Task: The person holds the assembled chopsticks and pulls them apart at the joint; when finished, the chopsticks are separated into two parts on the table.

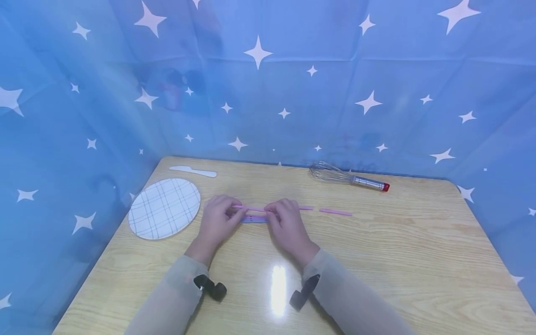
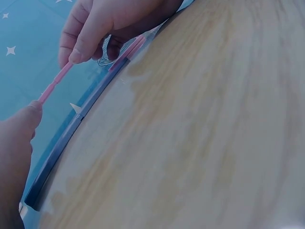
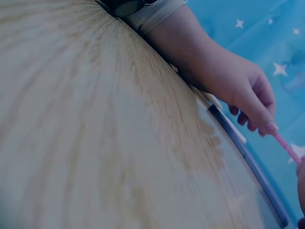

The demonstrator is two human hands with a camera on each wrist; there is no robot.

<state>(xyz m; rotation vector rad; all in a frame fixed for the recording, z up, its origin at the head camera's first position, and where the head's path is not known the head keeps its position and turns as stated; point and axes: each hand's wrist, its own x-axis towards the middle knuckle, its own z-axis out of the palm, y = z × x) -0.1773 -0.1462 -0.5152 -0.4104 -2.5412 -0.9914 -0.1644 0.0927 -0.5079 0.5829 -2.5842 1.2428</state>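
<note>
In the head view my left hand [image 1: 219, 217] and right hand [image 1: 288, 224] pinch a slim pink stick [image 1: 253, 208] between them, one at each end. The left wrist view shows a narrow joint along this pink stick [image 2: 55, 84], held above the table; its exact kind is unclear. Just below, a blue stick [image 1: 254, 220] lies on the table with a joint near its middle. Beside my right hand lie pink pieces, one pink piece [image 1: 307, 208] partly near the fingers and another pink piece [image 1: 336, 212] further right.
An oval white plate with a checked pattern [image 1: 164, 209] lies at the left. Behind it is a white knife [image 1: 193, 171]. A whisk with a red-tipped handle [image 1: 349, 177] lies at the back right. A blue starred curtain [image 1: 268, 93] surrounds the wooden table [image 1: 398, 260].
</note>
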